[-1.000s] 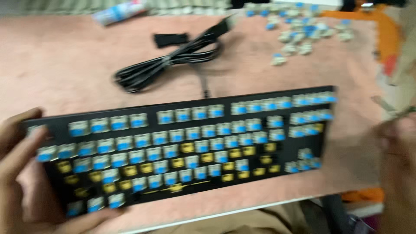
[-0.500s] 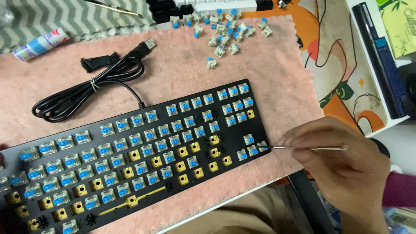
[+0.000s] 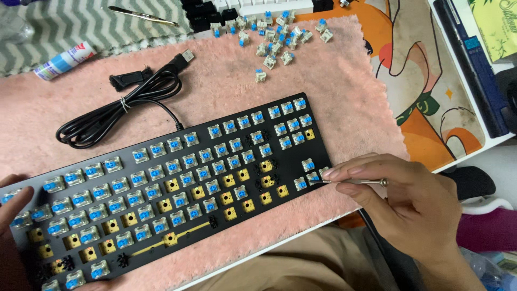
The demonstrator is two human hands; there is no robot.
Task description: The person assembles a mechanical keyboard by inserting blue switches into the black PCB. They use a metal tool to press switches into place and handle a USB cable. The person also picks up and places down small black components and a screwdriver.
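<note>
The right hand [image 3: 409, 199] sits nearest the camera at the lower right, its thumb and fingers [image 3: 344, 172] pinched closed around a thin metal tool [image 3: 355, 182]. The tool's long axis runs nearly level, from the hand leftward, and its tip meets the blue-stemmed switches [image 3: 311, 179] at the lower right corner of the black keyboard [image 3: 172, 194]. So the work lies directly left of the fingertips, at the very end of the tool, and this hand is far the nearer of the 2 to that corner.

The left hand [image 3: 12, 215] rests at the opposite end, on the keyboard's left edge, fingers laid flat on the board; whether they curl under it I cannot tell. The keyboard lies slanted on a pink fluffy mat [image 3: 334, 81], its right end farther from the person, with some sockets bare and yellow among the blue switches.

Beyond it lies a coiled black cable [image 3: 118, 108], then a scatter of loose switches [image 3: 274, 37], a small spray bottle [image 3: 64, 60] and tweezers [image 3: 142, 16] at the far edge.
</note>
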